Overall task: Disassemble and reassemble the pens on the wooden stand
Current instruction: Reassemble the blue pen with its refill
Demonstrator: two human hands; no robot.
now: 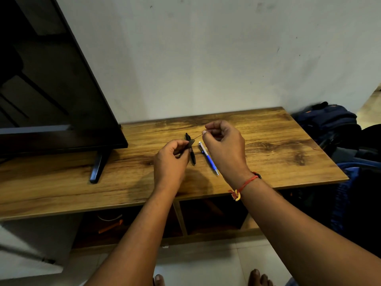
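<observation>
**Pen 1 open in the hands, two more on the table untouched**

Near edge, bottom of frame: bare toes (260, 277) on the tile floor, person standing at the table (288, 145). Open shelf under the top holds an orange item (111, 226); too dark to identify.

Status:
- Left hand (171, 155) grips a dark barrel piece (190, 143), fingers curled round it, held just above the table at frame centre.
- Right hand (224, 145) pinches a thin refill (198, 136) between thumb and forefinger. One end of the refill meets the barrel mouth. Red thread (247, 181) on that wrist.
- Can't tell whether the refill is going in or coming out, so I'd call this mid-cycle on the first pen.
- Black pen (193, 158) lies flat right under the hands and looks whole.
- Blue pen (209, 159) lies just right of it, apart from it, also looks whole.
- Judgement: most of the job is left. Two pens to open and close, plus closing this one.

Surroundings:
- TV foot (99, 166) at centre left, well apart from the pens.
- TV (51, 89) fills the upper left.
- Backpack (329, 120) off the table's right end.
- Wall (206, 58) behind.

Obstructions: none near the work. Only risk I see is small loose parts rolling on the flat top; no spring or tip visible.
</observation>
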